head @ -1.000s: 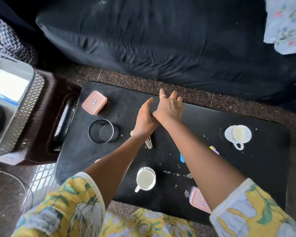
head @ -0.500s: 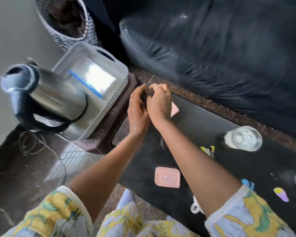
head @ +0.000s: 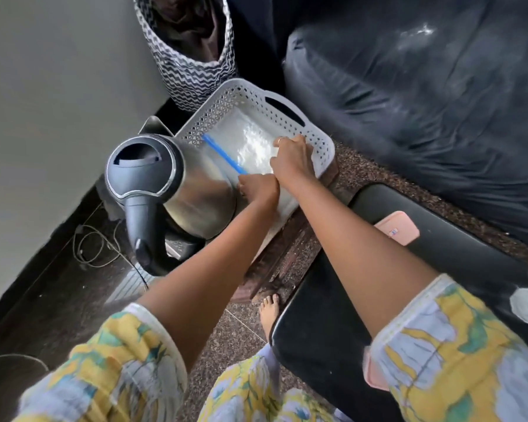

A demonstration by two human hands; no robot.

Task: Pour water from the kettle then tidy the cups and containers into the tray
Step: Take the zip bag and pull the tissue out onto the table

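Much here is hidden. Both hands reach into the white perforated tray (head: 319, 147), and what they hold, if anything, cannot be made out: the left hand (head: 261, 187) has its fingers curled under and turned away, low against the tray floor near its front edge, so its grip cannot be told. The right hand (head: 293, 158) lies just beside it, fingers bent downward over the clear plastic bag (head: 250, 141) with a blue strip that lines the tray floor; whether that grip is pressed together on something or simply resting is also unclear. The two hands touch or nearly touch at the wrist.

The steel kettle (head: 177, 190) stands just left of the left hand, its dark lid and handle toward the camera, hiding the tray's near left corner. Its base and cord are partly lost in shadow.

The tray sits on a brown stool (head: 287, 251), mostly covered. On the black desk (head: 470, 248) at right, a pink container (head: 398, 228) lies near the far left corner, well apart from both hands. A pale object at the right edge is cut off and blurred.
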